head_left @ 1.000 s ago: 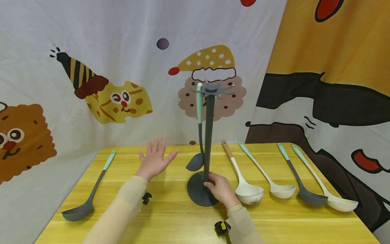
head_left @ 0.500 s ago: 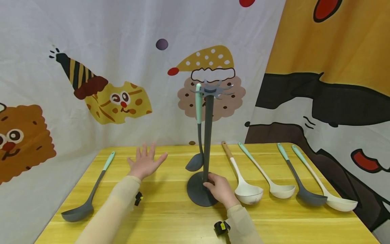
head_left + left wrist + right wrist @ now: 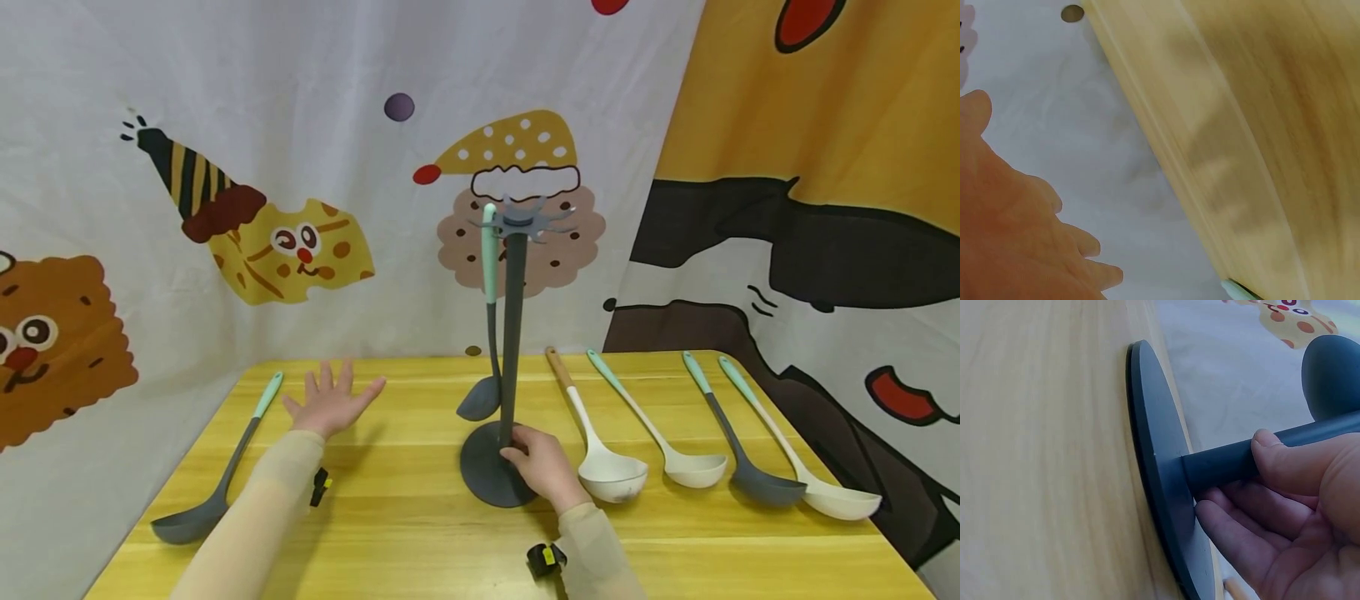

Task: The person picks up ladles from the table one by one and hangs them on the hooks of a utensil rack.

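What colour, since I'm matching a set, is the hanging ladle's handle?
The handle is mint green; it shows best in the head view.

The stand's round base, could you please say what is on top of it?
From the round base, the dark pole rises, gripped low by the right hand; the base's part behind that hand is hidden.

Upright in the right hand [image 3: 546, 468], dark grey stand [image 3: 513, 333]; hanging from its top, left of that hand, mint-handled grey ladle [image 3: 490, 279].
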Demonstrator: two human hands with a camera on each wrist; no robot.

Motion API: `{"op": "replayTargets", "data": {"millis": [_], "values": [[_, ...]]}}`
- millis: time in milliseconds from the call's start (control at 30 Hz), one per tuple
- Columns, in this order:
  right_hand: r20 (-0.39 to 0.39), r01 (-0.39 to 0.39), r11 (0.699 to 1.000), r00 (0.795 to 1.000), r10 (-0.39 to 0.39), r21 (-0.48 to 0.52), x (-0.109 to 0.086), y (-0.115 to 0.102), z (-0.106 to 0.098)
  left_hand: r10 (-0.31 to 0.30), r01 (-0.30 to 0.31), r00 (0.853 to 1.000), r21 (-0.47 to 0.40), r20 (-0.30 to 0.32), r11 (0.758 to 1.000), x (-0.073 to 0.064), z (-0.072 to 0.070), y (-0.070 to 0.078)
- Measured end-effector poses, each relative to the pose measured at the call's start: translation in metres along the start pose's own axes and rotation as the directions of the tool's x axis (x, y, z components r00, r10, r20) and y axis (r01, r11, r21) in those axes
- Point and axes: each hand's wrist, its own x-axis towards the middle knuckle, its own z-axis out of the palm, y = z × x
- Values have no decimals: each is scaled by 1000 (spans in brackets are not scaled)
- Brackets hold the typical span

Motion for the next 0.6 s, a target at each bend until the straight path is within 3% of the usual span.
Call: {"op": "replayTargets", "data": {"millis": [600], "values": [[2,-14,1000,1000,14,3,0,-1,-2,-87,87,996,2,12,996,10,-7,-38]]}}
